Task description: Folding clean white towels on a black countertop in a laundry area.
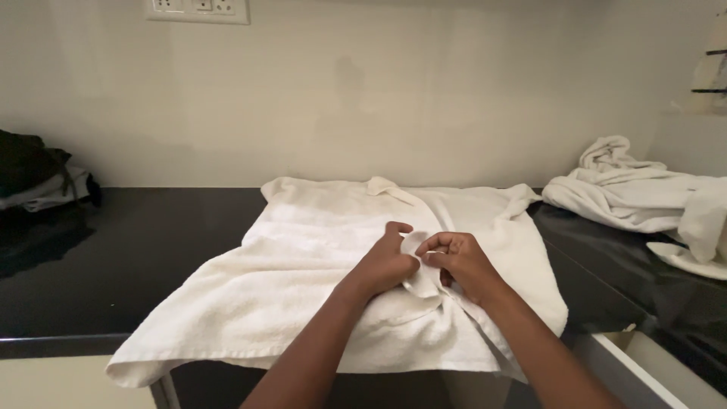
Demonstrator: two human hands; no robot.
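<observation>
We see a white towel spread flat on the dark surface, its near edge hanging a bit over the front lip. Mid-towel, slightly right of centre, a small fold of cloth is pinched up off the rest.

Both hands meet at that fold. Left hand has its grip closed round the fold from the left, thumb on top, fingers curled under. Right hand is touching it from the right, fingers curled in tight w/ the cloth caught between thumb & fingertips. So both grips are closed on the same bit of towel, knuckles just beside each other. Forearms come in from the bottom edge, crossing over the towel's near part.

Far edge of the towel has a small turned-up corner by the wall.

Further out: a 2nd white towel, crumpled, lies on the surface to the right, well apart from the hands. At far left, a pile of dark & grey clothes against the wall. A white socket panel sits on the wall up top. Bottom right, a pale drawer edge shows below the surface.
</observation>
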